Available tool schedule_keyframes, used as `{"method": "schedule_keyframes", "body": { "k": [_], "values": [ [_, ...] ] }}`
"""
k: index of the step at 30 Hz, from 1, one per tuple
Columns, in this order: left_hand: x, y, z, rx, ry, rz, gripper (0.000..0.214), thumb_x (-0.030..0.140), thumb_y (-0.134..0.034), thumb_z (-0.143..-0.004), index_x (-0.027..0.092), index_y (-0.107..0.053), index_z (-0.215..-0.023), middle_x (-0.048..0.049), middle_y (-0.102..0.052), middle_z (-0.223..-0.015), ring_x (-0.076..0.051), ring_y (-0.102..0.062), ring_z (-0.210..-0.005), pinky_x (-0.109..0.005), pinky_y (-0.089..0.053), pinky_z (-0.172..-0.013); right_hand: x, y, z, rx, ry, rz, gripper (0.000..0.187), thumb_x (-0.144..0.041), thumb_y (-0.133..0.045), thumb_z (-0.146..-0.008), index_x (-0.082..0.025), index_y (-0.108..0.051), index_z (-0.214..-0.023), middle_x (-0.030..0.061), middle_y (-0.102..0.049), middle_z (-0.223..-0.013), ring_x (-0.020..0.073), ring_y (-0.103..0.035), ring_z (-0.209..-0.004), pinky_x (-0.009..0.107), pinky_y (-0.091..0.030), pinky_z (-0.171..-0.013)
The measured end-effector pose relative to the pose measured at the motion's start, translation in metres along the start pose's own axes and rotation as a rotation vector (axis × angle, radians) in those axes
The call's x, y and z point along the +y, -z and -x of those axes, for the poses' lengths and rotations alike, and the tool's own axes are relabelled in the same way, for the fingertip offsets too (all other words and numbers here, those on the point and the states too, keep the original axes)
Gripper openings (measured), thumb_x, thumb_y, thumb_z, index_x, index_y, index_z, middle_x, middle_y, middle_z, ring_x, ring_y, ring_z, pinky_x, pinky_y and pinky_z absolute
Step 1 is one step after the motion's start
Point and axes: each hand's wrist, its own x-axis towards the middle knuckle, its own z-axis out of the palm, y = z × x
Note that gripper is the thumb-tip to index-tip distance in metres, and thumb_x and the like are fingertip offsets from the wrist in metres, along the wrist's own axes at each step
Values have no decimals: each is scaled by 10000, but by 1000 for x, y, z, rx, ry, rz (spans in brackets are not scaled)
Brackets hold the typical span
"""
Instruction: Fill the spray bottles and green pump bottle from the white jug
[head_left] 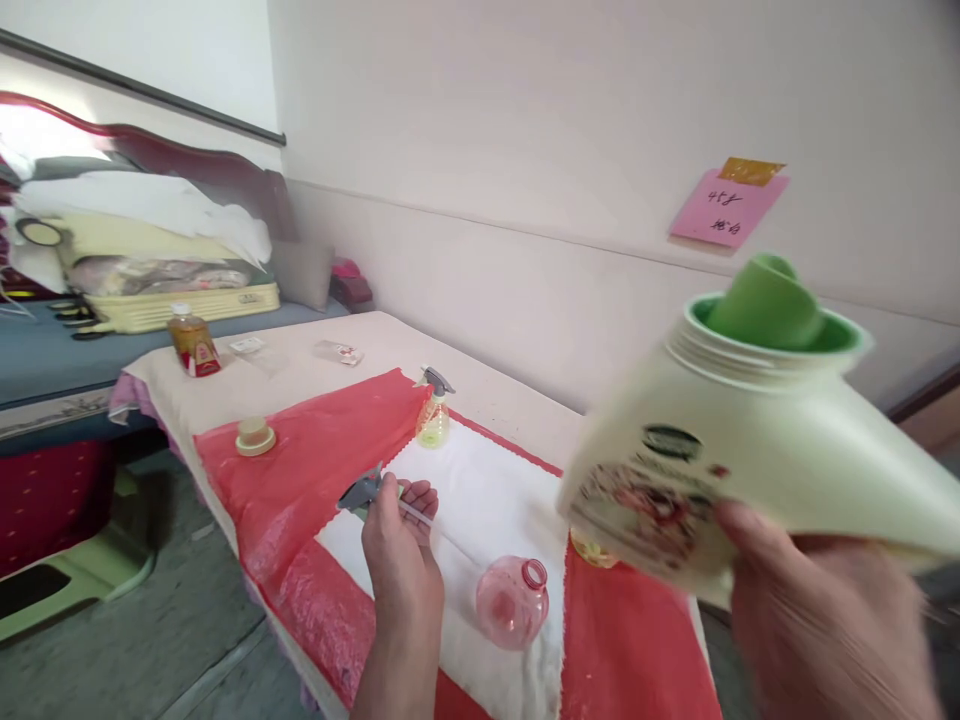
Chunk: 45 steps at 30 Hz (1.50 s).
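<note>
Right hand [817,610] is gripping the tilted, uncapped detergent jug [750,450]; left hand [401,565] is clasping a spray head [360,492] — the open pink bottle [514,600] sitting between them is likely demanding careful aim.

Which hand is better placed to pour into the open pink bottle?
Right hand, probably: it holds the pale jug, open and already tilted, near the pink bottle. The left hand is busy holding a spray head.

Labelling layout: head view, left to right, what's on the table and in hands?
Amber bottle with white cap → round cream lid → grey spray trigger in left hand → small yellow-green spray bottle → clear pink round bottle → pale green jug in right hand.
</note>
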Motion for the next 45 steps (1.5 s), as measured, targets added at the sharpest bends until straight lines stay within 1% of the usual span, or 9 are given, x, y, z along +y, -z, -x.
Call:
{"method": "schedule_keyframes", "body": {
  "k": [1,5,9,13,19,24,32,38,45],
  "values": [
    [0,1,0,-6,-3,-6,268,414,-677,-804,174,-569,-854,-45,-643,-807,-146,-641,-732,-297,-512,-744,1,-23,-10,41,-22,-54,460,-318,-761,-739,-228,-669,-1181,50,-716,-1116,271,-635,-1083,385,-563,-881],
    [-1,1,0,-3,5,-33,302,449,-680,-803,172,-577,-864,-62,-648,-847,-159,-647,-772,-317,-507,-780,50,-104,-34,-205,-183,-322,623,-403,-773,-697,-170,-606,-1250,109,-704,-1126,276,-666,-1004,425,-530,-919],
    [-7,-1,1,-35,1,-60,295,451,-658,-819,168,-577,-845,-60,-641,-829,-159,-638,-758,-320,-496,-771,126,-132,-14,-244,-309,-307,676,-547,-699,-719,-160,-587,-1262,120,-703,-1111,286,-660,-1008,445,-535,-905],
    [-17,-2,6,-61,-1,-103,308,465,-648,-824,164,-584,-834,-61,-642,-831,-165,-632,-765,-332,-489,-774,157,-104,22,-266,-425,-195,622,-545,-704,-741,-216,-614,-1260,89,-663,-1230,307,-578,-1179,471,-473,-1013],
    [-33,-9,22,-166,-45,-123,290,454,-623,-848,170,-574,-821,-43,-629,-800,-161,-618,-762,-347,-485,-797,151,-32,92,-460,-497,-186,617,-600,-570,-863,-290,-511,-1393,95,-523,-1427,305,-495,-1309,507,-390,-1103],
    [-51,-15,37,-272,-150,-158,337,511,-618,-853,177,-580,-880,-48,-640,-843,-176,-637,-791,-355,-488,-798,150,-33,134,-688,-364,-107,882,-465,-815,-675,-290,-405,-1435,90,-482,-1461,337,-430,-1358,487,-404,-1106],
    [-79,-4,42,-512,-286,-709,361,537,-605,-857,184,-653,-915,-63,-689,-913,-188,-640,-840,-338,-477,-803,145,-55,134,-618,-331,-79,702,-284,-774,-662,-241,-442,-1280,84,-610,-1255,293,-606,-1126,445,-501,-981],
    [-88,-4,46,-714,-73,-992,451,569,-596,-847,156,-718,-978,-112,-712,-981,-238,-645,-920,-348,-473,-824,138,-38,121,-499,-101,-36,760,-202,-674,-636,-223,-364,-1329,115,-569,-1263,285,-580,-1146,412,-500,-959],
    [-96,1,48,-708,59,-728,397,514,-623,-848,141,-707,-958,-131,-710,-1051,-244,-646,-984,-374,-462,-910,112,-13,100,-540,-511,-453,614,-374,-755,-635,-220,-480,-1162,84,-604,-1135,282,-557,-1123,407,-448,-958]
  ]
}}
